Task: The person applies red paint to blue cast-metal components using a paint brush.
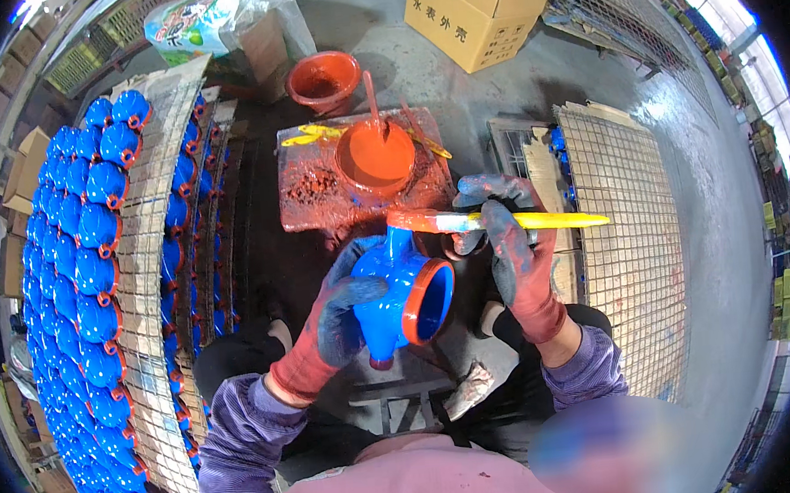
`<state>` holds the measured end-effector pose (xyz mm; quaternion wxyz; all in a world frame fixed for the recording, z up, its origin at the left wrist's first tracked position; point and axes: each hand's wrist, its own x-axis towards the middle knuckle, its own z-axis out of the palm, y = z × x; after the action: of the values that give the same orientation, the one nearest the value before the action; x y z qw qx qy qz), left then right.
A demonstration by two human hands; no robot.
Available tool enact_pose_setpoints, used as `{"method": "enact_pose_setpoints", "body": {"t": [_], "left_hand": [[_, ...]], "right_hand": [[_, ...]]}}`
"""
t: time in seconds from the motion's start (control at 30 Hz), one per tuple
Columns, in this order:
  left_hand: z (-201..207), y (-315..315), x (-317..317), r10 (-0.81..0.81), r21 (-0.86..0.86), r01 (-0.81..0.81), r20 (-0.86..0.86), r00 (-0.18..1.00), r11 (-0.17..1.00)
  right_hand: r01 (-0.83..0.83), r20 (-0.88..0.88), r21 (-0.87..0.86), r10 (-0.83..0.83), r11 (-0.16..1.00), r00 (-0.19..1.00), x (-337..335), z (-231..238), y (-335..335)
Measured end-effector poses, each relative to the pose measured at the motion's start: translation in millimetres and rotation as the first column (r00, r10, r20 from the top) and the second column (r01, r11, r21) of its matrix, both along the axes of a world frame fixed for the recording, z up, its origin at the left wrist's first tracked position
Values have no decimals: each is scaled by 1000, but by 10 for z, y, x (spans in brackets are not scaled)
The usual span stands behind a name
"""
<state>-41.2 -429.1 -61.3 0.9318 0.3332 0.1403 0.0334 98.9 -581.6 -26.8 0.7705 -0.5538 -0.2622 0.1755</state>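
Observation:
My left hand (340, 310), in a red and dark grey glove, is closed around a glossy blue water meter housing (384, 288). The round opening of the housing has a red-painted rim and faces right. In my right hand (510, 248), gloved alike, is a paintbrush (540, 221) with a yellow handle pointing right. Its red-coated end lies over the top pipe stub of the housing, seemingly touching it. Just beyond stands a bowl of red paint (376, 161) with a stick leaning in it.
The bowl sits on a paint-smeared board (304, 193) with yellow-handled brushes (314, 134). Behind it is another red bowl (323, 82). Many blue housings (94, 267) cover a rack at left; a mesh-topped rack (629, 248) stands right. A cardboard box (475, 16) is at the back.

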Motion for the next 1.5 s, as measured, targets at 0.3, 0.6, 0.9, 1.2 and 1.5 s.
{"method": "enact_pose_setpoints", "body": {"t": [0.3,0.6,0.9,1.2,1.5], "left_hand": [[-46,-54,-72,-105,-726,230,213,971,648],[46,-96,-174,-324,-676,455,322,890,580],[-76,-80,-37,-315,-686,264,54,948,677],[-149,67,78,-175,-654,323,284,943,684],[-456,240,29,25,-493,-20,4,1000,870]], "right_hand": [[-150,-437,294,273,944,857,57,-207,53],[-185,-441,346,333,920,834,29,-84,42],[-60,5,212,60,975,998,-199,203,31],[34,77,183,-49,982,996,55,36,-227],[-257,540,220,102,941,836,-64,84,-25]]}}
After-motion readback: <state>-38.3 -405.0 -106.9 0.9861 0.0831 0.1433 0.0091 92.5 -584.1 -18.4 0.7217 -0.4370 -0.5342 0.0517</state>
